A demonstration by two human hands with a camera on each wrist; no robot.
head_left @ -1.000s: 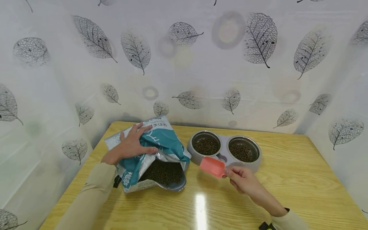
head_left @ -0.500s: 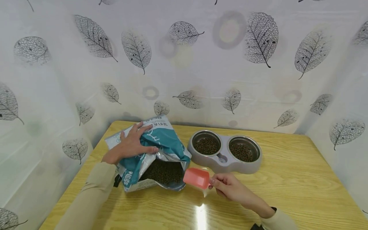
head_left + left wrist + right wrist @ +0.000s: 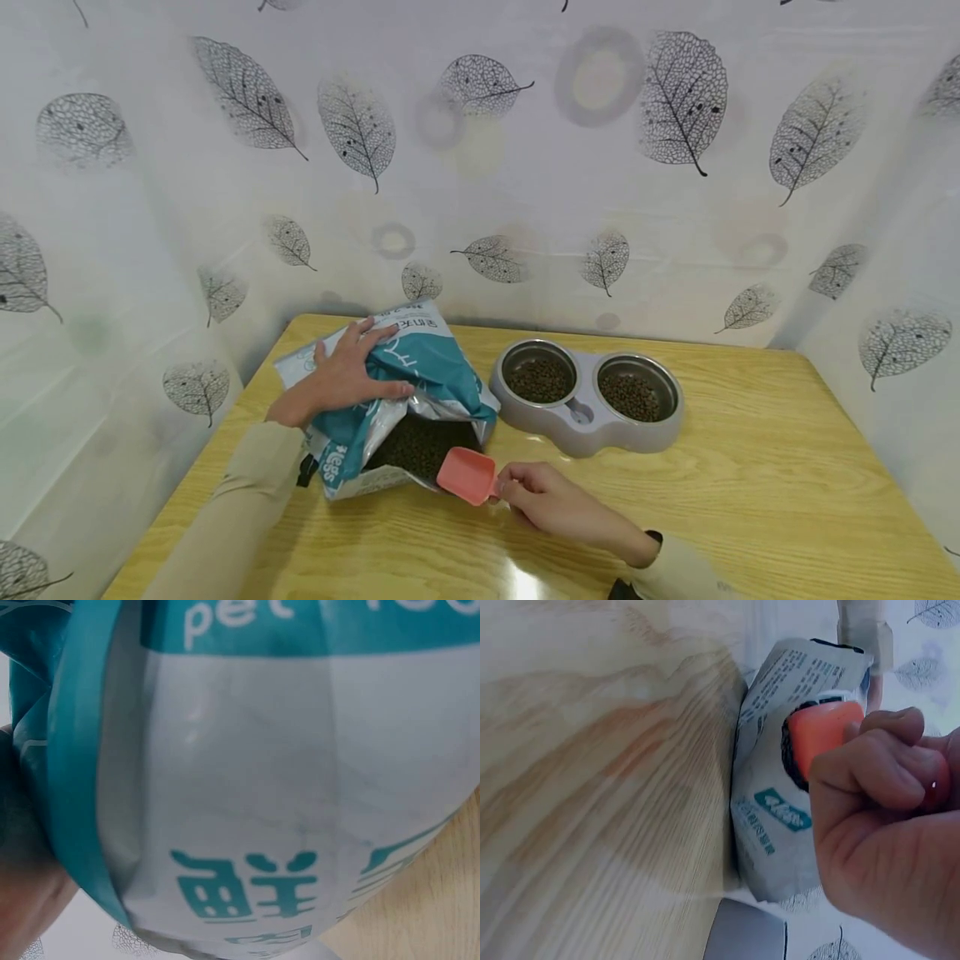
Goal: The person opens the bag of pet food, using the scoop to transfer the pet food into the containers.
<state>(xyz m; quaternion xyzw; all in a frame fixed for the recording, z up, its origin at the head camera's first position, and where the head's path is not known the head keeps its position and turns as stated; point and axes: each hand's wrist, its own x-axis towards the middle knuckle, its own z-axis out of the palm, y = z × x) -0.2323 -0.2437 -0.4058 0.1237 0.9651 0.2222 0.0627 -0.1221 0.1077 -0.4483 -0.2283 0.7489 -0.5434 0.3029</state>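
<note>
A teal and white pet food bag (image 3: pixel 427 358) lies on the table, its mouth facing front right and showing brown kibble (image 3: pixel 412 446) inside. My left hand (image 3: pixel 348 375) rests on top of the bag with fingers spread. My right hand (image 3: pixel 551 500) grips the handle of a pink scoop (image 3: pixel 467 475), which is at the right edge of the bag's mouth. In the right wrist view the curled fingers (image 3: pixel 877 765) hold the scoop, and the bag stands behind it. The left wrist view is mostly filled by the bag's printed side (image 3: pixel 240 765).
Behind the right hand, a grey double bowl stand (image 3: pixel 592 437) holds two metal bowls with kibble in each. The wooden table (image 3: pixel 772 467) meets a leaf-patterned sheet (image 3: pixel 525 192) at the back and sides.
My right hand has carried the scoop left and toward the front, from before the bowls to the bag's mouth. The left hand and bag have stayed in place.
</note>
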